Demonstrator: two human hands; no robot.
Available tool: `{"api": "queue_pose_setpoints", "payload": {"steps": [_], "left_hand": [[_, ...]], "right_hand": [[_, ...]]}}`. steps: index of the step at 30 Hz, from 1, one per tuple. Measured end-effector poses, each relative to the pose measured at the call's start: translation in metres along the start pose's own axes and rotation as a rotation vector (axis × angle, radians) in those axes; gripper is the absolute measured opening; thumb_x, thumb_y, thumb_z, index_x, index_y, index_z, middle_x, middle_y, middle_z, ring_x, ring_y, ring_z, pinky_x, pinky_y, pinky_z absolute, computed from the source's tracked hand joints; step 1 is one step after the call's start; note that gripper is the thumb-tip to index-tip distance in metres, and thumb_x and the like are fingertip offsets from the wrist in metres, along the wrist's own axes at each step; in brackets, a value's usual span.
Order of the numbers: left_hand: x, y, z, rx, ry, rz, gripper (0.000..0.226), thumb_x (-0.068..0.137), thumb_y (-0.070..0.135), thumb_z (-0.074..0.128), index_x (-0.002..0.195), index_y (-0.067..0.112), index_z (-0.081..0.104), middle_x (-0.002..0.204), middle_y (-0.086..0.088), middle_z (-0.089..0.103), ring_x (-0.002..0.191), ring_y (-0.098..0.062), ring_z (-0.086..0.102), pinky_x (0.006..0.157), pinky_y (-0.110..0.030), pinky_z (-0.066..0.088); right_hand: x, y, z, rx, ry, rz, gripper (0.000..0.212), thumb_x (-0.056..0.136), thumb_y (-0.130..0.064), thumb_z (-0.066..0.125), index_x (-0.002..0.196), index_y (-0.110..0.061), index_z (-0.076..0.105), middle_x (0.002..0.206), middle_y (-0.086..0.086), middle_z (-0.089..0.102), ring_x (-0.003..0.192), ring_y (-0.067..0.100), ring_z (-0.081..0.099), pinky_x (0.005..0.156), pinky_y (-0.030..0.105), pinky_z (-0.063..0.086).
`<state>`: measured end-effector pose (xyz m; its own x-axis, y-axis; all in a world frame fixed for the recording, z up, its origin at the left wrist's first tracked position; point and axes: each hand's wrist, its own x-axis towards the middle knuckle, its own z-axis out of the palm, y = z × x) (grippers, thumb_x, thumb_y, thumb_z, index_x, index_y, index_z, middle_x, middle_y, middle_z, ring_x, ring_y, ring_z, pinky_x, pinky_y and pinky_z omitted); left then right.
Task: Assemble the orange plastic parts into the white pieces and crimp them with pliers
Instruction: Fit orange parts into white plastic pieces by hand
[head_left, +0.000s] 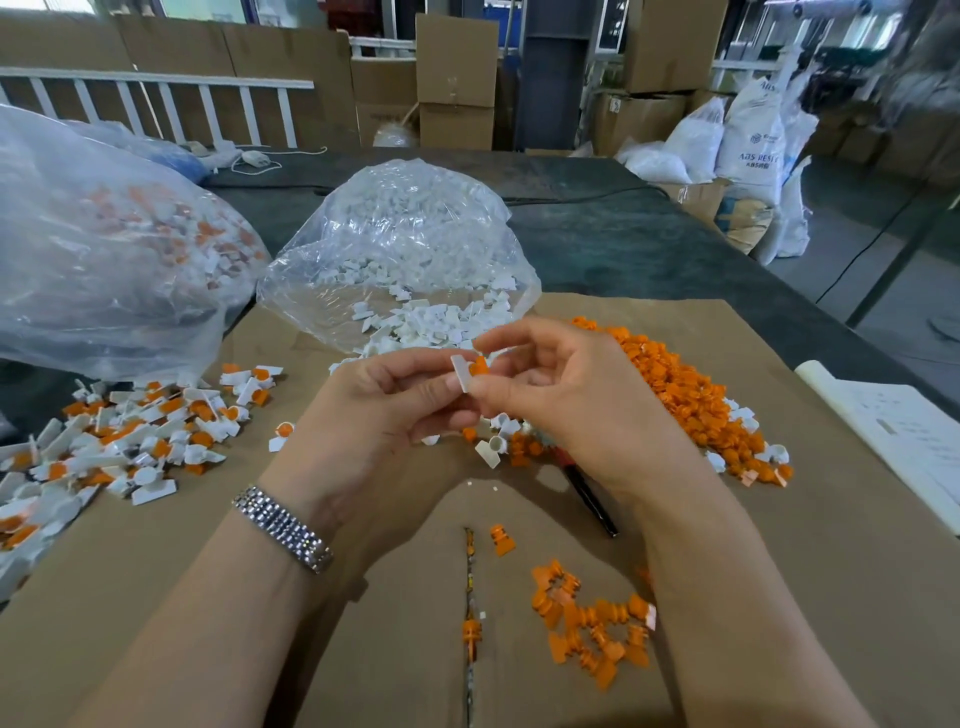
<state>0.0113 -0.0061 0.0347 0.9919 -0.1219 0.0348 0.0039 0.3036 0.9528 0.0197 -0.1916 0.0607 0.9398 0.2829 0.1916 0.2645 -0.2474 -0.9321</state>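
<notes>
— What lay on the left of the counter (649, 244)?

— A big clear plastic bag (104, 244) of mixed parts, crinkled and glossy, with a heap of assembled white-and-orange pieces (130, 436) spilled before it on brown cardboard (156, 571).

— And in the middle?

— A smaller clear bag (400, 244) of white pieces lay open behind the hands. The left hand (384, 410), a metal watch band (283, 527) on its wrist, had its fingers curled round a flat white piece (461, 373). The right hand (566, 395) pinched an orange part (480, 365) against that piece, other fingers loosely bent. A dark-handled tool (589, 496) lay partly hidden beneath the right wrist.

— To the right?

— A ridge of loose orange parts (691, 395), then a paper sheet (904, 436) at the edge.
</notes>
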Motion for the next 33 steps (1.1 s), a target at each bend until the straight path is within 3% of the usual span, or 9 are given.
{"api": "queue_pose_setpoints", "payload": {"steps": [3,8,15,20,26,33], "left_hand": [[-0.001,0.004,-0.002,-0.092,-0.027,-0.028,0.022,0.080,0.006,0.067,0.100,0.005,0.078,0.102,-0.020,0.076,0.084,-0.023,0.076,0.072,-0.025,0.061],[-0.001,0.005,-0.002,-0.120,-0.075,-0.047,0.019,0.082,0.003,0.065,0.101,0.002,0.065,0.090,-0.018,0.075,0.080,-0.023,0.075,0.069,-0.026,0.062],[-0.001,0.004,-0.002,-0.015,0.042,-0.025,0.022,0.083,-0.002,0.067,0.104,-0.007,0.074,0.094,-0.026,0.074,0.080,-0.027,0.074,0.068,-0.026,0.060],[-0.002,0.006,0.000,-0.068,0.034,-0.051,0.024,0.082,0.012,0.071,0.097,-0.007,0.074,0.092,-0.027,0.074,0.078,-0.029,0.076,0.067,-0.027,0.061],[-0.003,0.007,-0.001,-0.032,0.052,-0.045,0.018,0.071,0.013,0.079,0.085,0.002,0.079,0.087,-0.025,0.075,0.075,-0.027,0.076,0.065,-0.024,0.061],[-0.002,0.007,-0.003,-0.019,0.070,-0.066,0.017,0.069,0.010,0.080,0.081,-0.001,0.074,0.087,-0.027,0.074,0.076,-0.029,0.076,0.065,-0.025,0.061]], "right_hand": [[-0.001,-0.002,-0.008,-0.065,-0.043,-0.033,0.041,0.082,-0.022,0.084,0.118,-0.031,0.068,0.100,-0.007,0.068,0.080,0.007,0.067,0.074,0.020,0.056],[-0.001,-0.001,-0.003,-0.102,-0.021,-0.153,0.023,0.084,-0.021,0.082,0.106,-0.026,0.077,0.081,-0.021,0.066,0.070,-0.001,0.057,0.065,0.012,0.045],[0.003,0.003,0.008,-0.367,0.106,-0.281,0.019,0.084,-0.018,0.082,0.101,-0.018,0.075,0.093,-0.008,0.065,0.085,0.004,0.061,0.076,0.017,0.049],[0.004,0.004,0.010,-0.361,0.160,-0.346,0.019,0.081,-0.019,0.083,0.097,-0.013,0.075,0.090,-0.005,0.065,0.083,0.008,0.062,0.073,0.016,0.051],[0.006,0.007,0.011,-0.375,0.150,-0.365,0.018,0.080,-0.019,0.084,0.095,-0.013,0.074,0.088,-0.006,0.064,0.083,0.008,0.063,0.071,0.015,0.051],[0.007,0.010,0.014,-0.374,0.159,-0.376,0.018,0.079,-0.017,0.085,0.091,-0.012,0.073,0.085,-0.006,0.063,0.080,0.009,0.063,0.069,0.016,0.050]]}}
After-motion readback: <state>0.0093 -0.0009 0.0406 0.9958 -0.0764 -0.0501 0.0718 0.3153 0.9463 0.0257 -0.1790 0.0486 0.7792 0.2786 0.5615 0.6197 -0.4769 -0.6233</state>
